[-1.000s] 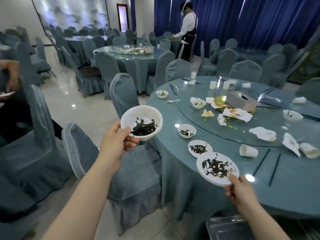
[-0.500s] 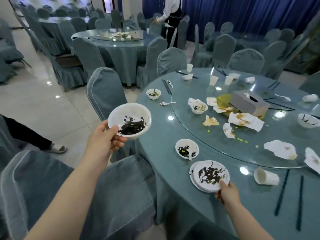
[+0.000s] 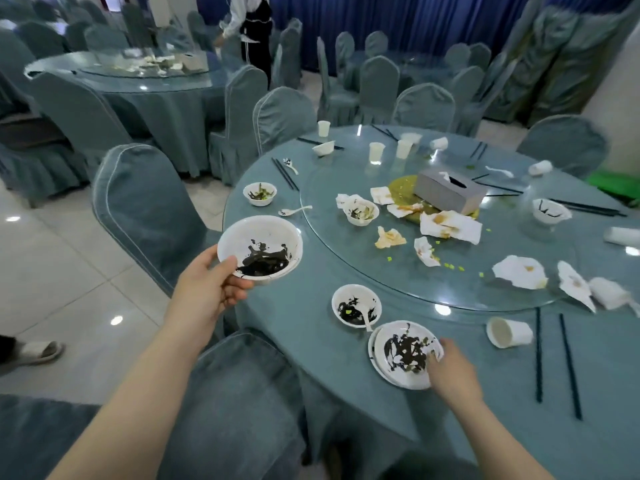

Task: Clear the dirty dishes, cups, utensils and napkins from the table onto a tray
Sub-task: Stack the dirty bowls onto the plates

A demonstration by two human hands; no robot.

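Note:
My left hand (image 3: pixel 211 289) grips a white bowl (image 3: pixel 260 247) smeared with dark sauce, held in the air at the round table's (image 3: pixel 311 348) left edge. My right hand (image 3: pixel 450 372) holds the rim of a dirty white plate (image 3: pixel 405 351) that lies stacked on a second plate near the table's front edge. Just behind the plates sits a small dirty bowl (image 3: pixel 356 305) with a spoon in it. Used napkins (image 3: pixel 450 226), paper cups (image 3: pixel 509 332), chopsticks (image 3: pixel 569 365) and more small bowls (image 3: pixel 259 194) lie around the table. No tray is in view.
A glass turntable (image 3: pixel 381 271) carries a grey tissue box (image 3: pixel 450 190) and a yellow plate. Covered chairs (image 3: pixel 145 209) stand close at my left and below me. A person in an apron (image 3: pixel 249 26) stands at the back by another table. Someone's foot (image 3: pixel 34 351) shows at the left edge.
My right hand brought its plate down onto the second plate on the table. My left hand carried the bowl rightwards to the table edge. The view tilted down and right.

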